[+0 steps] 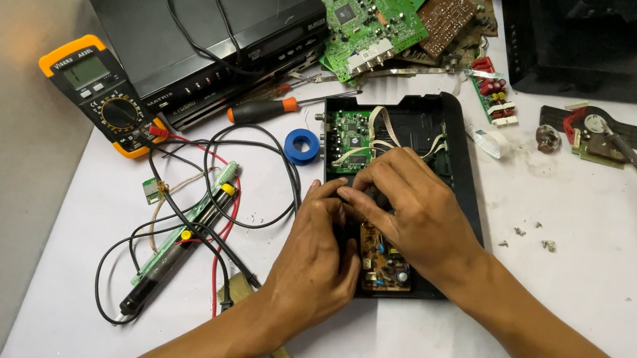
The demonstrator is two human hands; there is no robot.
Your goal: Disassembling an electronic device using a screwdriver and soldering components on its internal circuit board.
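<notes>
A white sheet (pixel 588 267) is covering the desk, with bare grey surface showing along the desk's left edge. Near the middle of the desk an opened black device case (pixel 464 179) is lying flat, exposing a green circuit board (pixel 352 132) at its far end and a brown circuit board (pixel 382 267) at its near end. Both hands are working inside this case. The left hand (pixel 316 258) is reaching in from the near side, its fingers curled and its fingertips pressing together over the middle of the case. The right hand (pixel 414 209) is coming in from the near right corner, its fingers bent down over the same spot and touching the left fingertips; whether either hand is gripping a part cannot be told, as the fingers are hiding it. Just left of the case a blue tape roll (pixel 302 147) is lying beside a screwdriver (pixel 279 107) with an orange-and-black handle. Toward the left edge a yellow-framed multimeter (pixel 102 90) is resting against a black set-top box (pixel 209 14), with tangled black and red leads (pixel 226 216) trailing toward the near edge. Loose green boards (pixel 366 15) are piling up at the far edge.
</notes>
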